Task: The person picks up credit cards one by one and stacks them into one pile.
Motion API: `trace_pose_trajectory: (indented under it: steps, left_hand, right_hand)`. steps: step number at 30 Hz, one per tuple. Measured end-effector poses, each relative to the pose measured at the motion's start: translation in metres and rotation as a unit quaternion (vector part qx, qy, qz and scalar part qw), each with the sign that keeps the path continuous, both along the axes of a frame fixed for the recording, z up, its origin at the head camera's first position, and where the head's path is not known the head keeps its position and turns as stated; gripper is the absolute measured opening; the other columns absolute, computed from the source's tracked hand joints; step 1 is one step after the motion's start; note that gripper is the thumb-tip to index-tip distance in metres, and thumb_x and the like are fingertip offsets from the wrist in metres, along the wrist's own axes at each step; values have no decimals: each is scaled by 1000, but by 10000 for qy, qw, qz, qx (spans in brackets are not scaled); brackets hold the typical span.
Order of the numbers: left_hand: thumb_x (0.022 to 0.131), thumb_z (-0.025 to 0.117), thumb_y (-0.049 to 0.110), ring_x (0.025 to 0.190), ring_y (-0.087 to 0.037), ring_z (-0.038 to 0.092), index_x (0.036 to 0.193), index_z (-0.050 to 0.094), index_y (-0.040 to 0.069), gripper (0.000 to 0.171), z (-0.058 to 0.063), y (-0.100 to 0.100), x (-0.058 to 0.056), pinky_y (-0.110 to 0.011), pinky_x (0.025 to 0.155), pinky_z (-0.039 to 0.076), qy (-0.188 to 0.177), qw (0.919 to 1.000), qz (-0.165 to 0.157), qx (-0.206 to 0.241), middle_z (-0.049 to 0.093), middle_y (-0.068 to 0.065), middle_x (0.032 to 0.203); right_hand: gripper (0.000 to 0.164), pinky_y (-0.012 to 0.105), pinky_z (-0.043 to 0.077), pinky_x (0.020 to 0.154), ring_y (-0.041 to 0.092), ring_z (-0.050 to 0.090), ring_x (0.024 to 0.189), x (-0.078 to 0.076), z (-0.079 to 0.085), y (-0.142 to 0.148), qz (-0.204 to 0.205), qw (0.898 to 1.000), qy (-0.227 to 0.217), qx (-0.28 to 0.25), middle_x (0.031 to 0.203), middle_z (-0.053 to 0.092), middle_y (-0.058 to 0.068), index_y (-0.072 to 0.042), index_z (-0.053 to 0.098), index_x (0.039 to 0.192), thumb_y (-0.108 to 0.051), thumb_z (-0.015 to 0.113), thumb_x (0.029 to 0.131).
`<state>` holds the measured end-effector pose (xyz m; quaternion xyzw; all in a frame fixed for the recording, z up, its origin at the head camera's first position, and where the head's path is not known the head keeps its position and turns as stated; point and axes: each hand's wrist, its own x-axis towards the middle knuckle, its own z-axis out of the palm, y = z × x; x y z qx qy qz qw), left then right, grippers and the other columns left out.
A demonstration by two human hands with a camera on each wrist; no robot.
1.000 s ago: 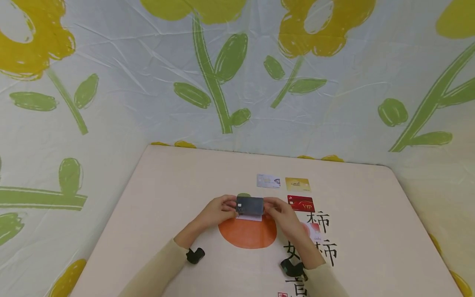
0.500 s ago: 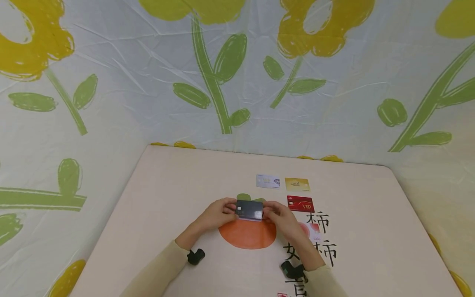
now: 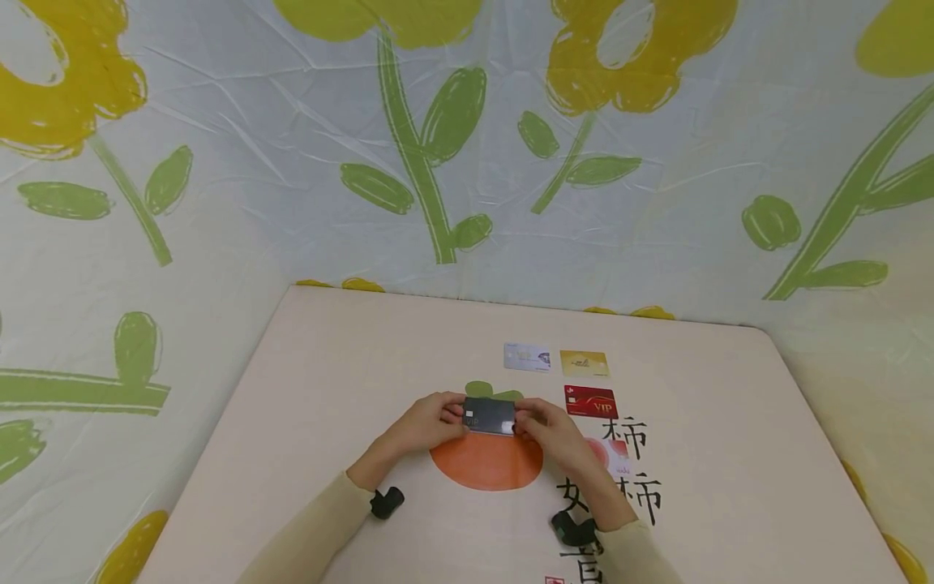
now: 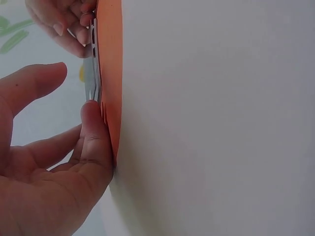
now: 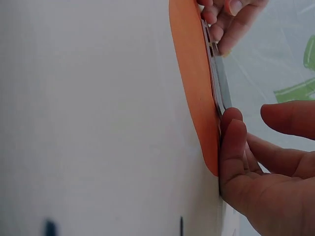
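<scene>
A dark VIP card [image 3: 490, 416] lies almost flat at the middle of the table, over the orange persimmon print [image 3: 485, 466]. My left hand [image 3: 425, 422] holds its left end and my right hand [image 3: 552, 430] its right end. A thin pale edge shows under its near side. Seen edge-on in the left wrist view, the cards [image 4: 95, 64] form a thin layered stack low against the surface, with the thumb at one end. From the right wrist view the stack [image 5: 216, 73] looks the same, with my fingertips against its near end.
Right of the stack lie a silver card [image 3: 528, 357], a gold card [image 3: 584, 363], a red VIP card [image 3: 591, 401] and a pink-and-white card [image 3: 615, 457], which the right forearm partly covers. A flowered cloth [image 3: 467, 186] hangs behind the pale table [image 3: 350, 349].
The dark card has come down and slightly nearer to me, covering most of the pale card that showed below it. Both hands have lowered slightly with it.
</scene>
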<state>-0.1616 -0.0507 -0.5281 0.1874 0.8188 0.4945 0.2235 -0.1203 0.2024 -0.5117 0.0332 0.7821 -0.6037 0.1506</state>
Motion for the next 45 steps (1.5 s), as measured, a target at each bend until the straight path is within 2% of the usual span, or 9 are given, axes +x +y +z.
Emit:
trace_pose_trajectory:
  steps: [9,18,27,40,45]
  left_hand:
    - [86,74,18,101,-17,62,138,55,-3,59,-1,2,-2,-32,88,52,107,9996,-18,-270,65,-3,115]
    - [86,76,17,101,-18,63,136,56,-5,58,2,3,-2,-32,87,52,208,9993,19,-326,65,-5,114]
    - [86,76,16,100,-19,63,135,56,-5,57,3,3,-1,-34,87,53,221,9992,8,-335,66,-5,113]
    - [87,74,16,99,-16,61,137,55,-4,58,0,0,-1,-30,86,53,217,9994,-5,-286,65,-4,113]
    - [88,75,18,103,-19,62,137,56,-3,57,3,-1,-2,-34,88,52,173,9995,-18,-254,64,-6,115]
  right_hand:
    - [35,44,53,92,29,62,100,1,2,0,142,9993,30,344,115,64,16,5,57,133,-10,57,101]
    - [35,40,54,90,26,62,98,0,1,-1,125,9979,84,634,114,65,13,3,59,133,-10,58,101]
    - [34,43,54,90,26,62,97,0,3,-3,90,9976,103,677,110,65,12,4,60,131,-10,59,100]
    - [34,39,54,89,24,62,97,-2,-3,-3,55,9970,54,774,109,65,9,1,60,132,-11,59,99]
    - [34,40,54,89,24,63,97,-1,-3,0,72,9971,106,745,111,66,9,1,61,131,-12,60,99]
